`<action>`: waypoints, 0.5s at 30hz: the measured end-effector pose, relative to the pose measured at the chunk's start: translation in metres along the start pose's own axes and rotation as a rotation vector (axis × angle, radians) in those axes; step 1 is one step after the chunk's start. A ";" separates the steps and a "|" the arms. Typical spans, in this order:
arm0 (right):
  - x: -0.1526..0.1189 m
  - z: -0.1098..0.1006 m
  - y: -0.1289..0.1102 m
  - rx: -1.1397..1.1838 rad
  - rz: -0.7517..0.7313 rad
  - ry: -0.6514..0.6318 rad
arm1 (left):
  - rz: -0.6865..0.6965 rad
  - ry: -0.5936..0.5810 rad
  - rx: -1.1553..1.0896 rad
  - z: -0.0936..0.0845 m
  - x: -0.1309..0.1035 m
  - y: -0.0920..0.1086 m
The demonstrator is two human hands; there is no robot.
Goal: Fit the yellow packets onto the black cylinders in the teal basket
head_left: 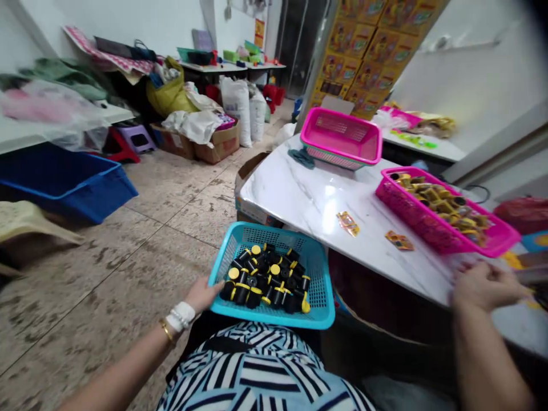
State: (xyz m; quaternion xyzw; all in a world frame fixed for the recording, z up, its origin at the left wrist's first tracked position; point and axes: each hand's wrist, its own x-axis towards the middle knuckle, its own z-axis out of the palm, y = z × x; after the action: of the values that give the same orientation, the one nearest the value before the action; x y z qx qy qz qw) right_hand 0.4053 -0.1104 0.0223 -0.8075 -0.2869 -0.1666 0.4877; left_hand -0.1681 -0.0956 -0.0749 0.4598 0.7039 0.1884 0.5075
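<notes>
My left hand (pixel 204 295) grips the left rim of a light blue plastic basket (pixel 323 314), its thumb over the edge. The basket rests at my lap, by the table's edge. Inside it lie several small black cylinders with yellow caps (pixel 274 279). On the right, my right hand (pixel 488 285) is over the table, blurred, its fingers curled in; what they hold, if anything, I cannot make out. Just beyond that hand stands a long pink basket (pixel 411 220) of yellow-and-black pieces (pixel 445 205). Two small printed packets, an orange one (pixel 348 224) and another (pixel 399 240), lie on the tabletop.
The white marbled table (pixel 295 188) bears a stacked pink basket (pixel 342 134) and a dark cloth (pixel 302 158) at its far end. Stacked yellow printed boxes (pixel 363 57) rise behind. Leftward on the floor are a blue tub (pixel 68 188), cartons (pixel 218 142) and white sacks (pixel 235 108).
</notes>
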 end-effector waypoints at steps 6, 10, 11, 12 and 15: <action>-0.038 0.048 -0.057 -0.168 -0.232 -0.410 | 0.162 -0.116 0.104 0.022 -0.003 -0.002; -0.038 0.095 -0.104 -0.376 -0.320 -0.658 | 0.147 -0.168 0.065 0.024 -0.012 -0.002; -0.037 0.104 -0.112 -0.429 -0.327 -0.731 | 0.142 -0.181 0.050 0.023 -0.013 -0.003; -0.037 0.112 -0.119 -0.481 -0.332 -0.798 | 0.135 -0.188 0.039 0.023 -0.014 -0.003; -0.035 0.126 -0.128 -0.627 -0.338 -0.945 | 0.114 -0.168 0.037 0.019 -0.013 -0.010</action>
State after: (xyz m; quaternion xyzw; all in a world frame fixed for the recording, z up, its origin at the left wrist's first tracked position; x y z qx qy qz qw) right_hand 0.2965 0.0363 0.0329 -0.8429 -0.5347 0.0591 0.0119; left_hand -0.1549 -0.1153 -0.0833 0.5225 0.6349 0.1647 0.5448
